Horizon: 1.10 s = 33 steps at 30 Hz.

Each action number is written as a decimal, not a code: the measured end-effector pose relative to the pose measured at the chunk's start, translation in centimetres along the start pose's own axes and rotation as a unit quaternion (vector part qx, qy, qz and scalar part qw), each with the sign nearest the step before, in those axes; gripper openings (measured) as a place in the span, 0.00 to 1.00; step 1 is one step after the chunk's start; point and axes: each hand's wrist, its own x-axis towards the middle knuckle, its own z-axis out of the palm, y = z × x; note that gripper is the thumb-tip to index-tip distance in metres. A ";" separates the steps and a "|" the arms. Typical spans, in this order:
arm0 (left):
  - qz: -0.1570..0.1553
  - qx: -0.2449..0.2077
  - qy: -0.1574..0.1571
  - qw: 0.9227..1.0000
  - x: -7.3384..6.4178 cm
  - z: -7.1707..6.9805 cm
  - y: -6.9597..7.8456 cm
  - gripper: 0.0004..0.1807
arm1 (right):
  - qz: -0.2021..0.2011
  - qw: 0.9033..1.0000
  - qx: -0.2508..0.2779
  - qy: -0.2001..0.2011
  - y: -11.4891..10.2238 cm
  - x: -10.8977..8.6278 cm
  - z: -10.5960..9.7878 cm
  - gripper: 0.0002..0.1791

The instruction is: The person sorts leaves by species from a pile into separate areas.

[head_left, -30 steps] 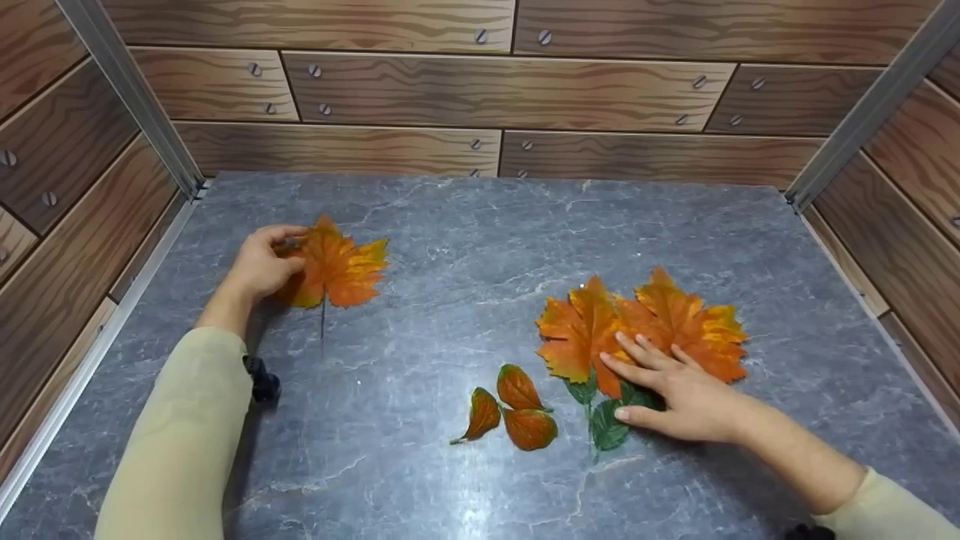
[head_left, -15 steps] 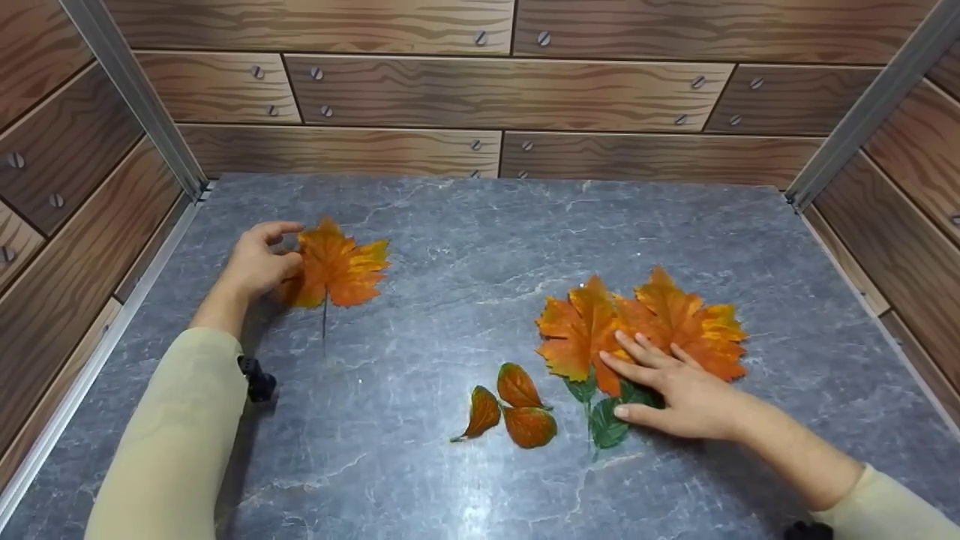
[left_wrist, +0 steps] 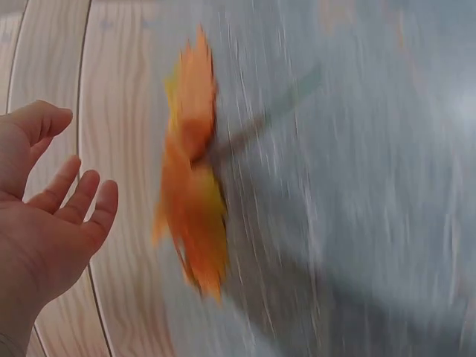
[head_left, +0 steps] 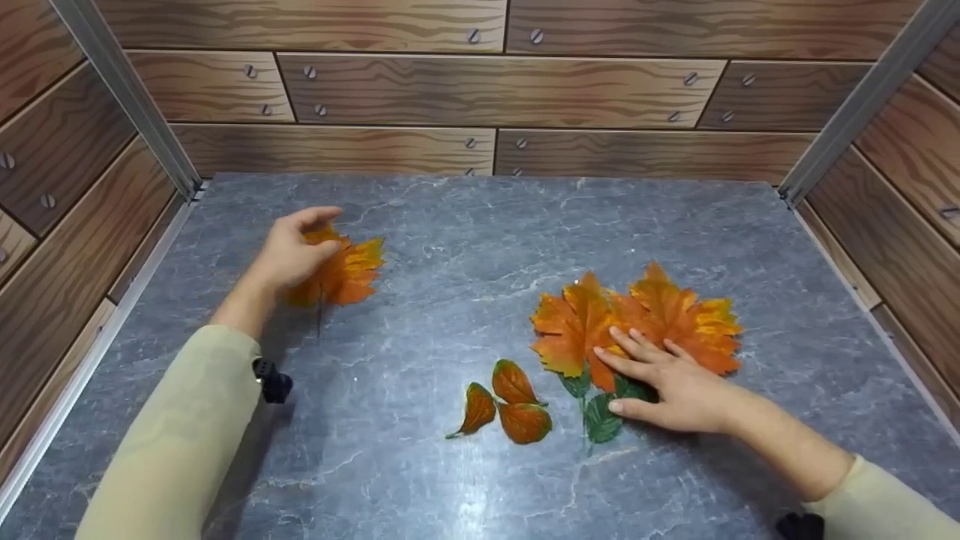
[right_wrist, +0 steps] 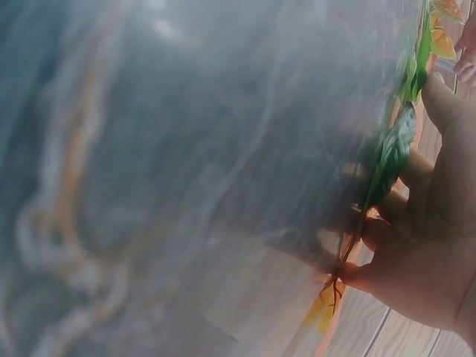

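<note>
My left hand [head_left: 295,251] hovers over a single orange maple leaf [head_left: 358,270] at the table's left, fingers loosely bent and holding nothing. In the left wrist view a gap separates that hand [left_wrist: 56,201] from the maple leaf [left_wrist: 195,171], and its thin stem shows. On the right, my right hand [head_left: 679,386] lies spread and flat on two overlapping orange maple leaves [head_left: 652,300], its thumb at the green leaves [head_left: 602,418] below them. The right wrist view shows the hand [right_wrist: 424,245] low against the table, beside a green leaf [right_wrist: 394,152].
Between the hands lies a sprig of three small orange-brown leaves [head_left: 514,405] with green edges. The grey marbled table [head_left: 420,315] is enclosed by wood-patterned walls [head_left: 390,90] with metal corner posts [head_left: 124,97].
My left hand has come off the left edge of the single maple leaf and moved right and up over it. The right hand stays in place on the leaves.
</note>
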 end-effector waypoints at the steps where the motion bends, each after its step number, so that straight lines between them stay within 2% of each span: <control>1: 0.007 -0.006 -0.005 1.000 0.1 0.7 0.5 0.28 | 0.000 1.000 0.002 0.000 0.0 0.0 0.0 0.45; 7: 0.050 -0.042 -0.049 0.997 0.3 5.3 3.1 0.30 | -0.005 1.000 0.005 0.003 0.2 0.1 0.0 0.44; 11: 0.072 -0.034 -0.100 0.992 0.3 8.7 4.7 0.31 | -0.010 1.000 0.006 0.007 0.4 0.1 0.0 0.43; 16: 0.090 -0.020 -0.172 0.981 0.2 13.0 6.4 0.31 | -0.013 1.000 0.008 0.011 0.5 0.0 0.1 0.42; 20: 0.096 -0.020 -0.220 0.971 0.2 15.8 7.4 0.31 | -0.019 1.000 0.005 0.019 0.5 -0.1 0.2 0.42; 25: 0.096 -0.020 -0.261 0.960 0.3 18.3 8.3 0.31 | -0.024 0.999 0.000 0.024 0.6 -0.1 0.3 0.41; 33: 0.089 0.012 -0.308 0.947 0.6 20.9 9.1 0.32 | -0.019 1.000 0.012 0.013 0.6 0.0 0.1 0.41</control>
